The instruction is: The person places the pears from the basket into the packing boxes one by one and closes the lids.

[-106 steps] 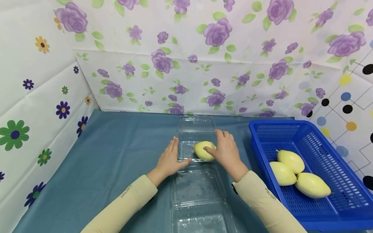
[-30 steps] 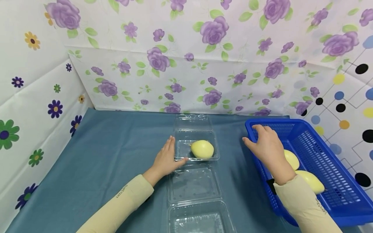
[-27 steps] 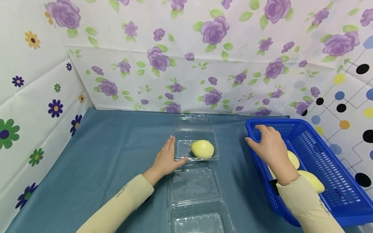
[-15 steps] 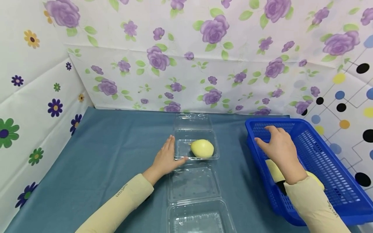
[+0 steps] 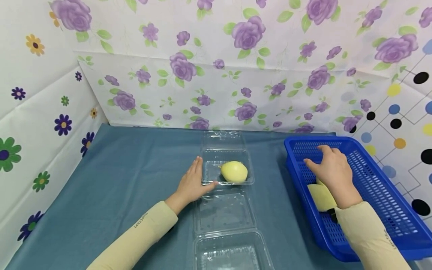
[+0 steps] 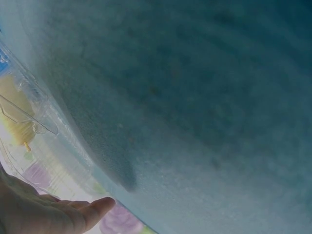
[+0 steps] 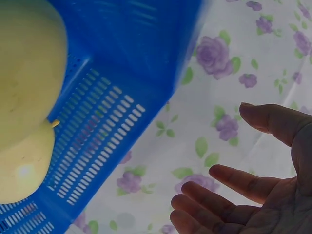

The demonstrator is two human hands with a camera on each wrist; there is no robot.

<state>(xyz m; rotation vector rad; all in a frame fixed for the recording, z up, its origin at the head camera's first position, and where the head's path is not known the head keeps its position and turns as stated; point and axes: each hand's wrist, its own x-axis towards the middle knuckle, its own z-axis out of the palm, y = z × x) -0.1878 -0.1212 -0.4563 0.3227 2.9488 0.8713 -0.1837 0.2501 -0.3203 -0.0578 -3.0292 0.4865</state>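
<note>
A pale yellow melon (image 5: 234,171) lies in a clear plastic clamshell box (image 5: 210,173), lid folded back behind it. My left hand (image 5: 190,183) rests against the box's left side, fingers straight, thumb along the front rim. The left wrist view shows its fingers beside the clear wall. Over the blue basket (image 5: 369,168) hovers my right hand (image 5: 332,174), thumb and fingers spread, holding nothing. Below it, a yellow melon (image 5: 322,197) shows in the basket; other melons there are partly or wholly hidden by the hand and sleeve. In the right wrist view two melons (image 7: 29,63) appear left of the spread fingers.
A second clear clamshell box (image 5: 233,249) stands open nearer the front, its lid (image 5: 224,213) lying toward the first box. Teal cloth (image 5: 141,161) covers the table. Floral sheeting (image 5: 216,93) rises along the back, with patterned sheets at both sides.
My right hand has left the melon in the box, moved right to the basket, then drifted farther right over its melons. My left hand has stayed by the box.
</note>
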